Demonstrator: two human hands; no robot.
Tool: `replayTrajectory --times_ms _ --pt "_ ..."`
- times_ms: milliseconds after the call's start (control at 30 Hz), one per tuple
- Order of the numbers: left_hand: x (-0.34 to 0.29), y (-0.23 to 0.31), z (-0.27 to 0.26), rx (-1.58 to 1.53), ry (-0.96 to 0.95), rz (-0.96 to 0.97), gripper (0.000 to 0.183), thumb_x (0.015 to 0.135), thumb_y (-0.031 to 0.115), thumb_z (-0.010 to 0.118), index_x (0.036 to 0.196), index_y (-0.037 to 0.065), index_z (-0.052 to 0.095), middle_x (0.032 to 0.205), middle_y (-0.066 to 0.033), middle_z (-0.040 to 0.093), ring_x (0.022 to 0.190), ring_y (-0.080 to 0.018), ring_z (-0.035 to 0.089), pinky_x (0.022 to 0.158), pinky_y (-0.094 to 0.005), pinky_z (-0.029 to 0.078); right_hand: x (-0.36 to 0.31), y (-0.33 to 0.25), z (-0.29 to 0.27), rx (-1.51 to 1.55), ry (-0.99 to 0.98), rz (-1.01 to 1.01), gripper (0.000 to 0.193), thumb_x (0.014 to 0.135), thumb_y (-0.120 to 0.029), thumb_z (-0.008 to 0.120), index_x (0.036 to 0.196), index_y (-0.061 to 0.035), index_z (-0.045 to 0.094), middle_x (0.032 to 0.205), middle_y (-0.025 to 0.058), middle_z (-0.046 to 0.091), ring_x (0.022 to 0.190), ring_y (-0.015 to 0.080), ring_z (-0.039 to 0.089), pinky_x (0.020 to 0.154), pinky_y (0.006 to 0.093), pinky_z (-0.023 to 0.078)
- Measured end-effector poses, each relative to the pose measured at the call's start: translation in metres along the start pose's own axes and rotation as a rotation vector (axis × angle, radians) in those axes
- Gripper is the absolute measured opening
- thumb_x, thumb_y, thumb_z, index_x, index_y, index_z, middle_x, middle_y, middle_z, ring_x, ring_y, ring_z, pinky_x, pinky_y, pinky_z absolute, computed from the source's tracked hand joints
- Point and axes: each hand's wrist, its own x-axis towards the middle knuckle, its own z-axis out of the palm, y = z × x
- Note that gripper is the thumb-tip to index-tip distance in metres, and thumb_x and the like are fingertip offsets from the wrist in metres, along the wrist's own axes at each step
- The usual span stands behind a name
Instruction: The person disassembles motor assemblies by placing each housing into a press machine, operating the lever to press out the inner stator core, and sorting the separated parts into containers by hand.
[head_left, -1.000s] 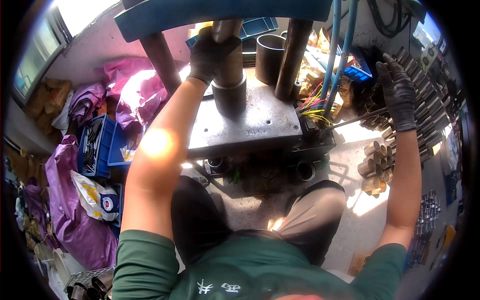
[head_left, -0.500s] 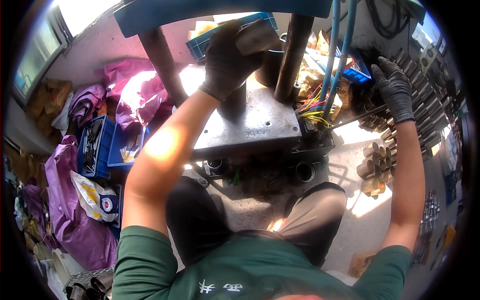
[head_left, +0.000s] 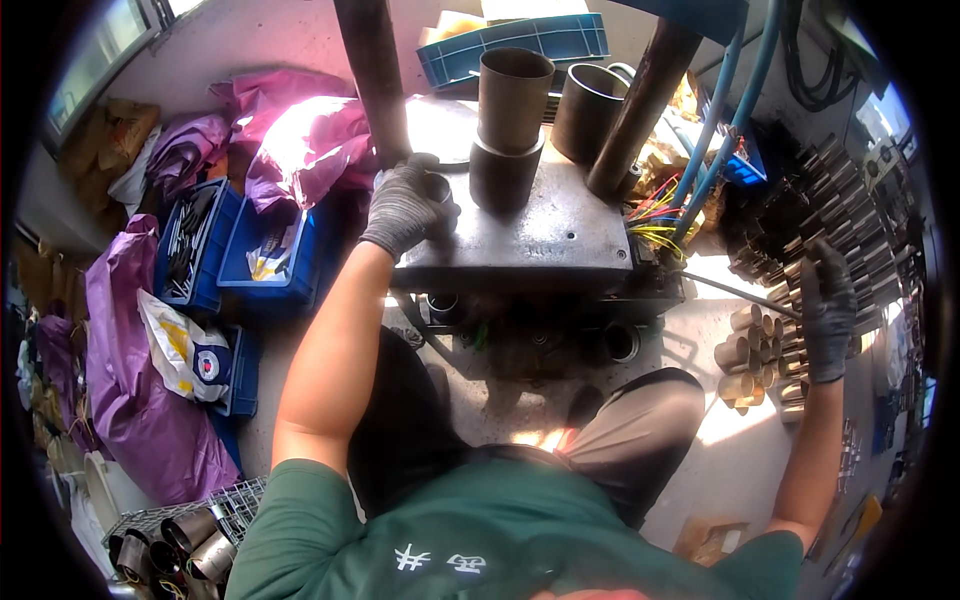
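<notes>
My left hand (head_left: 405, 208), in a grey glove, is at the left side of the metal press plate (head_left: 590, 225), by the left post (head_left: 372, 85). Its fingers curl around a small dark round piece (head_left: 437, 187), whose kind I cannot make out. Beside it, a metal sleeve (head_left: 515, 100) stands upright on a dark cylinder (head_left: 505, 178). At the right, my gloved right hand (head_left: 828, 315) is somewhat blurred. Its fingers point upward, and the end of a thin lever rod (head_left: 740, 292) meets its near side. No held object shows there.
A wider dark cup-like cylinder (head_left: 592, 112) stands by the right post (head_left: 655, 100). Many metal tubes (head_left: 850, 225) are stacked at the right, with short tubes (head_left: 745, 355) on the floor. Blue crates (head_left: 268, 290) and purple sacks (head_left: 140, 400) lie left. Blue hoses (head_left: 715, 130) hang by the press.
My left hand has left the metal sleeve on the dark cylinder and moved down to the plate's left side. My right hand has come down, and the lever rod has swung downward. The view has shifted.
</notes>
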Motion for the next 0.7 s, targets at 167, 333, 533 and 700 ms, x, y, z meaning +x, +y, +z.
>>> replayTrajectory --times_ms 167,333,533,700 --pt "0.004 -0.013 -0.015 0.496 0.088 -0.135 0.047 0.072 0.024 0.082 0.117 0.015 0.071 0.117 -0.0132 0.069 0.117 -0.0345 0.064 0.104 -0.0454 0.051 -0.075 -0.041 -0.016 -0.176 -0.139 -0.075 0.031 0.099 -0.011 0.072 0.128 -0.0007 0.07 0.115 0.0149 0.073 0.1 0.0268 0.071 0.09 0.0375 0.057" --pt "0.0 0.002 -0.007 0.525 0.155 -0.079 0.045 0.076 0.029 0.084 0.117 0.016 0.072 0.121 -0.0127 0.069 0.122 -0.0364 0.061 0.106 -0.0473 0.05 -0.068 -0.111 -0.011 -0.381 -0.359 -0.212 0.042 0.089 -0.015 0.076 0.128 -0.0013 0.07 0.116 0.0174 0.071 0.111 0.0375 0.065 0.107 0.0469 0.047" --pt "-0.004 0.039 0.019 0.343 0.221 0.056 0.043 0.079 0.026 0.084 0.119 0.016 0.073 0.121 -0.0124 0.071 0.122 -0.0364 0.061 0.107 -0.0515 0.045 -0.01 -0.212 0.066 0.157 -0.222 -0.224 0.052 0.091 -0.02 0.08 0.137 -0.0011 0.065 0.124 0.019 0.07 0.115 0.0341 0.066 0.109 0.0434 0.046" --pt "0.006 0.066 0.034 -0.168 0.159 -0.078 0.057 0.078 0.021 0.088 0.13 0.008 0.067 0.126 -0.0193 0.067 0.125 -0.0395 0.061 0.109 -0.0486 0.05 0.087 -0.242 0.192 0.636 -0.143 -0.283 0.089 0.08 -0.041 0.091 0.15 -0.0036 0.05 0.134 0.0204 0.066 0.126 0.0351 0.064 0.109 0.0423 0.05"
